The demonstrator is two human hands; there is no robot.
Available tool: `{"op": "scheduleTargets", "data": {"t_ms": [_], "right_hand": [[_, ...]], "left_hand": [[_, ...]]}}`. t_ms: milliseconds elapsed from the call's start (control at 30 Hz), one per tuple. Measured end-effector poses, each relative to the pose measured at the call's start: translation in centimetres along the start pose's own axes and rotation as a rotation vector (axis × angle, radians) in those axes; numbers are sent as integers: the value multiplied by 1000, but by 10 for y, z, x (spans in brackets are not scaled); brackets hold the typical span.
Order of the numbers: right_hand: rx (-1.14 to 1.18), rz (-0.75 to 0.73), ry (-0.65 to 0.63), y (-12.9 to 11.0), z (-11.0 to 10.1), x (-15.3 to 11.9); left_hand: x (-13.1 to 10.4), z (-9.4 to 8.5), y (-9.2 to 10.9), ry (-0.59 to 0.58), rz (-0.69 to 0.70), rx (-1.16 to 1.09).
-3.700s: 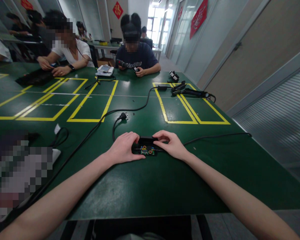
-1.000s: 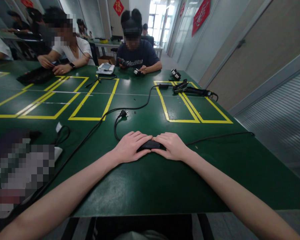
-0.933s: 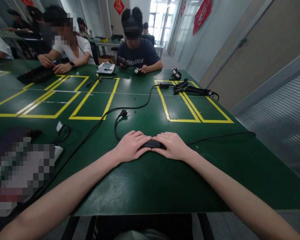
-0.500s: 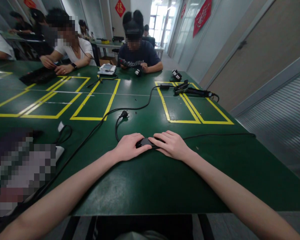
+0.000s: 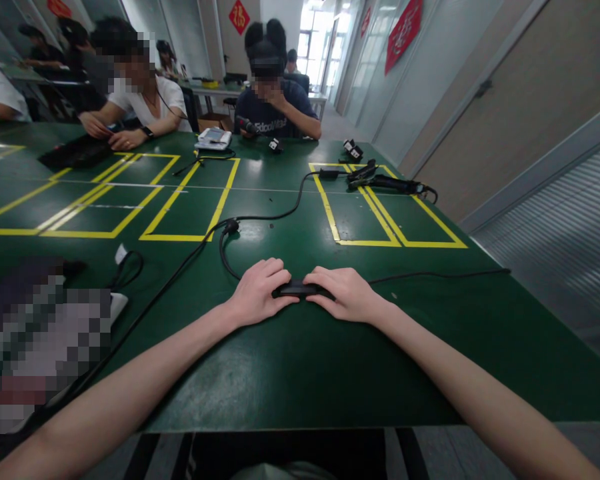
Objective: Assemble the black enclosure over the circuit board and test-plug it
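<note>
On the green desk [image 5: 300, 380], head view: black casing [image 5: 300, 289] held in the near half, between the two hands. Left end clamped by the fingers [image 5: 279, 277] of the left hand [image 5: 260, 291], right end by those of the right hand [image 5: 347, 293]; a gap is left between the hands. Beyond the left hand, a black plug [image 5: 232, 227] is seen just beside a long cable [image 5: 267, 218]. Farther off, rectangles are marked in yellow tape [image 5: 367, 245], a dark tool [image 5: 393, 183] laid across them
</note>
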State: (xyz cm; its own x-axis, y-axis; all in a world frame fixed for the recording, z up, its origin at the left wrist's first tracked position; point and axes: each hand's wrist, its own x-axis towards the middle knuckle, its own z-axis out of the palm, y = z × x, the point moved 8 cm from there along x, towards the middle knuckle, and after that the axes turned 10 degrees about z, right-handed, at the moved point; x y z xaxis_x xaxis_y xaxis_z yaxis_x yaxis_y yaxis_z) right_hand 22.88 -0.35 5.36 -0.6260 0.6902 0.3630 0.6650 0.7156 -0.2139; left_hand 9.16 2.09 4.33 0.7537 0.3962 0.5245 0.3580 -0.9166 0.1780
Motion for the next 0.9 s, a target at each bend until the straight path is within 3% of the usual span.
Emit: {"op": "scheduleTargets", "data": {"t_ms": [133, 267, 667, 767, 900], "right_hand": [[-16, -28, 27, -5, -5, -1], [-52, -33, 26, -2, -2, -2], [-106, -87, 26, -4, 1, -6], [-8, 37, 112, 18, -16, -8], [148, 310, 393, 76, -58, -22]], "left_hand": [[0, -5, 0, 62, 7, -54], [0, -3, -4, 40, -59, -173], [-1, -1, -2, 31, -10, -145], [-1, -11, -2, 115, 28, -86], [-3, -26, -3, 230, 74, 76]]}}
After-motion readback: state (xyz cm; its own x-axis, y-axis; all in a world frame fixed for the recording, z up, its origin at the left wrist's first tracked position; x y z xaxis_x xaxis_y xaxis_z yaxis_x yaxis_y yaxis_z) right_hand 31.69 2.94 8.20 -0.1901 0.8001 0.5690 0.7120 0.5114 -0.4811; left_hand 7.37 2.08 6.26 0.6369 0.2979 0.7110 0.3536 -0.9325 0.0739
